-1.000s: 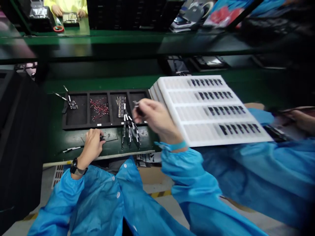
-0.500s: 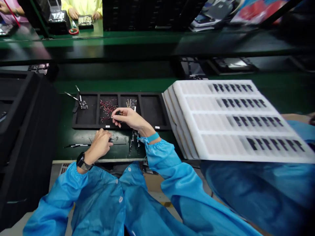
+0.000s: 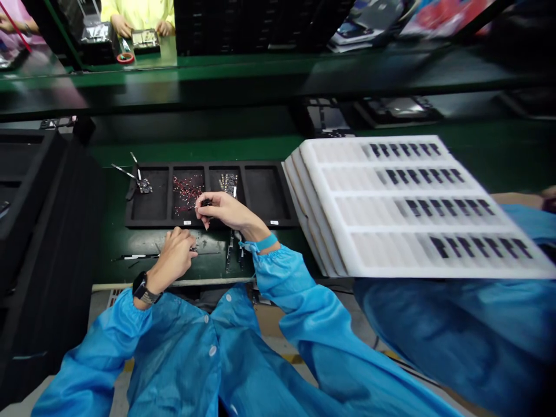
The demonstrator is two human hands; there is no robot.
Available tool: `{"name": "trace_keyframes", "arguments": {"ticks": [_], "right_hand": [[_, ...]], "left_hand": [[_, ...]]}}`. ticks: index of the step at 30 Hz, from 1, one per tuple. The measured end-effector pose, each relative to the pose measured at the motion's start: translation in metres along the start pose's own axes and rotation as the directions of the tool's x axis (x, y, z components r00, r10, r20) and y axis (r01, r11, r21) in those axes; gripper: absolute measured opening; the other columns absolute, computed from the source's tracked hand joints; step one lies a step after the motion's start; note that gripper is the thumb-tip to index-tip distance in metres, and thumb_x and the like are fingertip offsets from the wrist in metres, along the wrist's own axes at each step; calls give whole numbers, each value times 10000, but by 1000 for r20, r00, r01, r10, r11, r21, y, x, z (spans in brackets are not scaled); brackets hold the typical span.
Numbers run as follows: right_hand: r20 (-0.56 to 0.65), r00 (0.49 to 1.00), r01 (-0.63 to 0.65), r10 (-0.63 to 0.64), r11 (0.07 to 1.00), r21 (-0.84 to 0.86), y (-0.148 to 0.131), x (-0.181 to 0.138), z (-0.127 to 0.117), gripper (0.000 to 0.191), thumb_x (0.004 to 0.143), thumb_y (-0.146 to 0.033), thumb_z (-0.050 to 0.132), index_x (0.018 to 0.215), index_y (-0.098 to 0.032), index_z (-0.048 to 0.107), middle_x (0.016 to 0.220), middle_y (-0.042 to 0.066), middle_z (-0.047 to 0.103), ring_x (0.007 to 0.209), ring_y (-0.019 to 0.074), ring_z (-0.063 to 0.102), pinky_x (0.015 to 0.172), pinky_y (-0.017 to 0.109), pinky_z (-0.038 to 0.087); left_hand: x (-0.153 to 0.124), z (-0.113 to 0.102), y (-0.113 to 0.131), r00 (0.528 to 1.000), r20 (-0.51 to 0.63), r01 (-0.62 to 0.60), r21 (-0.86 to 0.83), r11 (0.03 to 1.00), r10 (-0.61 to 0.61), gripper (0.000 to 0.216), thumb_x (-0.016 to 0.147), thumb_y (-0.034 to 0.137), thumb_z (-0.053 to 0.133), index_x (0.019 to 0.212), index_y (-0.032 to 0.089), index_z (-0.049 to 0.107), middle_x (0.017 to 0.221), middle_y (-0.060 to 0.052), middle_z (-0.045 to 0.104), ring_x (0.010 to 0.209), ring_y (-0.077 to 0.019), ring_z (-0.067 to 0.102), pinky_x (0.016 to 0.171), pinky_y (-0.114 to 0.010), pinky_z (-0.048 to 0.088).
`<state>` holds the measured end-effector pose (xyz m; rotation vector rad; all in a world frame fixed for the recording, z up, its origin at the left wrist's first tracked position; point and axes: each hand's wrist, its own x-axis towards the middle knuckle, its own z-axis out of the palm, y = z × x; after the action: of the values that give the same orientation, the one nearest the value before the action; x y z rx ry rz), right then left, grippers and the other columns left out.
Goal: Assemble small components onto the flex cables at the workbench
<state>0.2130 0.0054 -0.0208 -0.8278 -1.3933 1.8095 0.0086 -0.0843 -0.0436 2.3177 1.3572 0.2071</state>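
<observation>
My left hand (image 3: 177, 256) rests low over the green bench, fingers curled round a small dark electronic part (image 3: 193, 249) that is mostly hidden. My right hand (image 3: 226, 211) pinches a small black part (image 3: 205, 202) above the front of a black foam tray (image 3: 171, 223). Inside the tray, one compartment holds red-wired small parts (image 3: 187, 190), and the compartment to its right holds small circuit pieces (image 3: 228, 182). Tweezers (image 3: 138, 169) and a small board (image 3: 145, 185) lie at its left end. A thin black-and-white tool (image 3: 136, 256) lies beside my left hand.
Stacked white foam trays (image 3: 339, 205) with rows of black parts stand at the right. Black trays (image 3: 47, 231) are piled at the left. Narrow strips (image 3: 230, 252) lie by my right wrist. Across the bench, a co-worker's hands (image 3: 121, 26) are near a black box (image 3: 145, 41).
The whole view has shifted slightly left. My right hand has dipped a little toward the tray, still pinching the black part. My left hand stays nearly in place.
</observation>
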Motion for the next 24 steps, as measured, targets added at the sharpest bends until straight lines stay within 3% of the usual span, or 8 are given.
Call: {"name": "trace_keyframes", "arguments": {"ticks": [5, 10, 15, 21, 24], "right_hand": [[23, 1000, 18, -15, 992, -125, -1, -3, 0, 164, 786, -271, 809, 868, -193, 691, 751, -31, 696, 596, 119, 666, 620, 260, 560], [16, 1000, 22, -20, 993, -116, 0, -4, -3, 179, 824, -321, 788, 912, -194, 698, 844, 8, 735, 685, 130, 646, 657, 269, 559], [-33, 999, 19, -24, 990, -140, 2, -5, -3, 231, 845, -385, 804, 904, -200, 680, 809, 8, 722, 670, 130, 608, 634, 267, 525], [-24, 999, 27, -32, 982, -189, 2, -6, -3, 270, 871, -448, 793, 909, -202, 688, 813, 12, 726, 675, 136, 615, 641, 272, 527], [-41, 998, 29, -39, 975, -221, 3, -6, -3, 267, 879, -452, 792, 907, -209, 684, 811, 9, 726, 679, 142, 615, 634, 273, 516]], "left_hand": [[-4, -11, -2, 993, -116, 2, -186, 983, -24, 154, 914, 141, 741, 823, 201, 632, 1063, -90, 705, 1087, -295, 598, 945, -439, 458], [-7, -40, -8, 941, -274, 45, -478, 877, -197, 133, 915, 257, 720, 805, 207, 665, 859, -34, 712, 874, -225, 635, 850, -364, 497], [5, -54, -7, 898, -277, 77, -665, 743, -341, 190, 847, 365, 755, 810, 183, 712, 774, -24, 708, 717, -176, 592, 684, -302, 472], [23, -45, -7, 903, -248, 52, -747, 663, -351, 256, 781, 414, 784, 811, 174, 702, 757, -23, 688, 695, -162, 590, 654, -285, 470], [28, -44, -6, 907, -232, 42, -779, 625, -350, 270, 774, 380, 795, 930, 168, 738, 785, -22, 707, 687, -156, 607, 651, -279, 484]]}}
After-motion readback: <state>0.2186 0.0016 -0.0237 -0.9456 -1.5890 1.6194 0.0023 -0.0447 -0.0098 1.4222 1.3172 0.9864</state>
